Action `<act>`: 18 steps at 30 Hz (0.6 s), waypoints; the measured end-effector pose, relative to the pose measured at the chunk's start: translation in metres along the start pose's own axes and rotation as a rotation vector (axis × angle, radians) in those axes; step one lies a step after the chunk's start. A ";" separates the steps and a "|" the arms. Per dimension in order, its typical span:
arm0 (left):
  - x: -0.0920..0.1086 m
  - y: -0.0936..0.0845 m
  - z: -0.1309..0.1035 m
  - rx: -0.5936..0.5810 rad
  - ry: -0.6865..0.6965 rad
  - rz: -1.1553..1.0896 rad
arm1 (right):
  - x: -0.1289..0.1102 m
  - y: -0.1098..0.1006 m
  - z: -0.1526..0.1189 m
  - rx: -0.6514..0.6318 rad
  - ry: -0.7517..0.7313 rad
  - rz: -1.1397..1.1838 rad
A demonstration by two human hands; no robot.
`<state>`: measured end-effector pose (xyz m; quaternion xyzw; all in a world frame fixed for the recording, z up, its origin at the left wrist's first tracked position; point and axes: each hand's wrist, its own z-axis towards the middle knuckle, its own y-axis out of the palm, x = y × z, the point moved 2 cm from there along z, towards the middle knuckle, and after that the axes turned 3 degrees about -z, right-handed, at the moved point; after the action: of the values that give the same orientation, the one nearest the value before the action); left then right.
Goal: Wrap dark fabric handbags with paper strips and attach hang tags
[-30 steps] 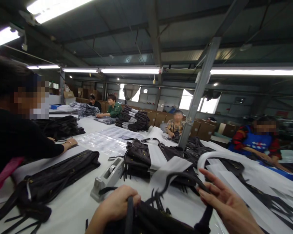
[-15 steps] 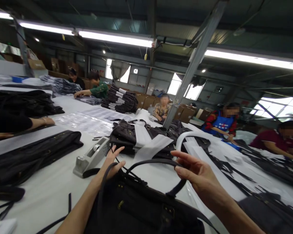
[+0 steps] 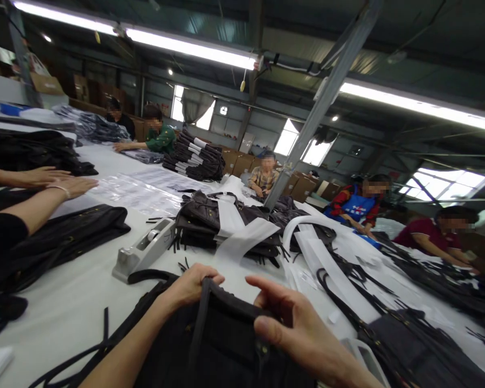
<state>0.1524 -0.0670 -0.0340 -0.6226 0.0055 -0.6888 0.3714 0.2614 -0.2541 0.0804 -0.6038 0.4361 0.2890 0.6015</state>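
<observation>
A black handbag [image 3: 226,339] with small brass-coloured fittings stands upright on the white table, close in front of me. My left hand [image 3: 196,285] is closed around its top edge at the left, by a raised handle strap. At the right part of the same edge is my right hand [image 3: 293,323], with index finger stretched out and thumb apart, over the front of the bag. Whether the thumb touches the bag is hard to tell. Just beyond, a grey tape dispenser [image 3: 141,253] sits to the left, with a black strap in front of it.
Stacked black bags [image 3: 198,215] with white paper bands [image 3: 246,237] lie ahead. More dark bags [image 3: 428,345] are at right and a bag [image 3: 76,237] at left. A co-worker's hands [image 3: 70,186] rest on bags at left. A metal post [image 3: 319,108] rises from the table.
My left hand has closed on the bag's top edge. My right hand has moved left and down, away from the arched handle. The co-worker's hands at left have come further in.
</observation>
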 end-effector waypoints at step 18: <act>-0.052 0.002 0.016 0.457 -0.202 -0.128 | -0.007 0.024 0.084 0.109 -0.050 -0.770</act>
<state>0.1646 -0.0346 -0.0754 -0.5872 -0.2267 -0.6286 0.4567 0.2520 -0.1682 0.0661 -0.6831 0.1778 0.0330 0.7076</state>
